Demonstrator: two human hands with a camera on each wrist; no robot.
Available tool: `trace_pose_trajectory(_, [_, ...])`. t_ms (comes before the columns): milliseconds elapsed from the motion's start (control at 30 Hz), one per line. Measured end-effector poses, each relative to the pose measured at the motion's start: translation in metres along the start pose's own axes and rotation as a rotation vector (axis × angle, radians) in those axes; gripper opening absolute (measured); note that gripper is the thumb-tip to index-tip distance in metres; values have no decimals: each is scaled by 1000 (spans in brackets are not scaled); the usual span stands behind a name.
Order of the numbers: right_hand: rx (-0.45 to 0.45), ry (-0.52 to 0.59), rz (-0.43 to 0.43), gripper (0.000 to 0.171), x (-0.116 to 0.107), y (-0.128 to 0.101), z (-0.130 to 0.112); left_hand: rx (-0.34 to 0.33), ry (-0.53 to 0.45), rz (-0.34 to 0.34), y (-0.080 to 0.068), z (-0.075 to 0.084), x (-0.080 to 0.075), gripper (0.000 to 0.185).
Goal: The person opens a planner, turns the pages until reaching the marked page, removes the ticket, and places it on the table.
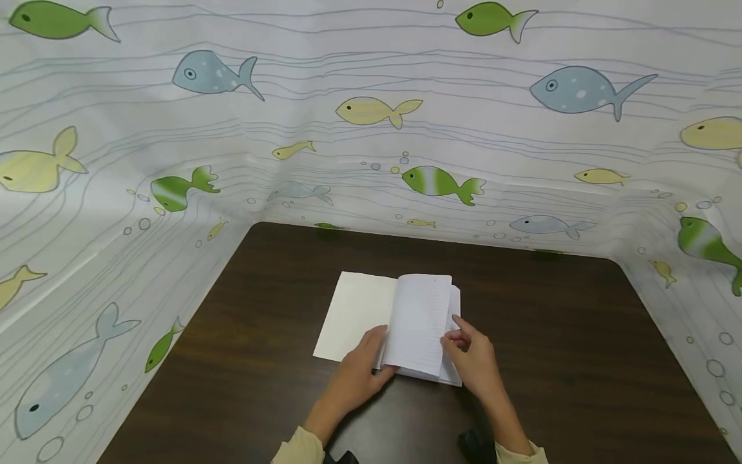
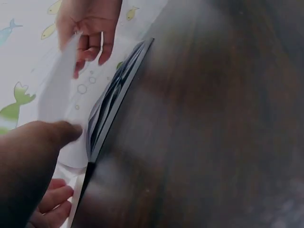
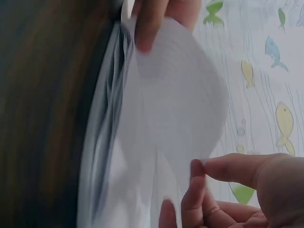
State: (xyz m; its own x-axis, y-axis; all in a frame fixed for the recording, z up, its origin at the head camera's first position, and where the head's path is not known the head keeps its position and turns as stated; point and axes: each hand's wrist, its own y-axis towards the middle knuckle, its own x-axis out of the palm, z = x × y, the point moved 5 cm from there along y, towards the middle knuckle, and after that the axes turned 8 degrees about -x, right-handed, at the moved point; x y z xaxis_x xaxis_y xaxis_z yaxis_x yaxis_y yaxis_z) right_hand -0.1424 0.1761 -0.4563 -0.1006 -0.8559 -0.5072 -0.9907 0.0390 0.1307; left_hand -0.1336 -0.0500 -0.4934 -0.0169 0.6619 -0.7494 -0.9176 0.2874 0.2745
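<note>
A notebook (image 1: 359, 309) lies open on the dark brown table (image 1: 551, 335). One lined page (image 1: 420, 322) stands lifted and curved above the spine. My left hand (image 1: 379, 351) lies over the left leaf near the bottom, its thumb (image 2: 59, 135) against the raised page and its fingers curled on the other side. My right hand (image 1: 458, 338) pinches the page's right edge between thumb and fingers (image 3: 197, 183). In the right wrist view the page (image 3: 171, 95) bows outward, and left-hand fingertips (image 3: 147, 28) touch its far end.
A white sheet printed with green, blue and yellow fish (image 1: 371, 148) walls the table in at the back and on both sides. Bare tabletop lies to the left, right and front of the notebook.
</note>
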Motion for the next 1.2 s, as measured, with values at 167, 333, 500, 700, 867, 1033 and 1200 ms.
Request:
trace_pose_trajectory(167, [-34,72,10,45,13,0,-2,-25,-102,61,2,-4,-6,75])
trace_pose_trajectory(333, [-62,10,22,41,19,-1,4,-109,-153,238,2,-10,-16,82])
trace_pose_trajectory(500, [-85,-153,-54,44,24,-2,11,-217,-26,483,0,-20,-33,90])
trace_pose_trajectory(700, [-177,-311,-91,48,24,-3,11,-270,261,559,3,-26,-46,102])
trace_pose_trajectory(867, [-257,-451,-79,53,20,-11,10,31,181,249,6,-17,-22,65])
trace_pose_trajectory(1033, [-344,-499,-96,48,19,-18,10,46,27,-80,4,-14,2,69])
trace_pose_trajectory(1200, [-444,-465,-121,43,25,-17,5,-57,-40,-121,5,-17,3,97])
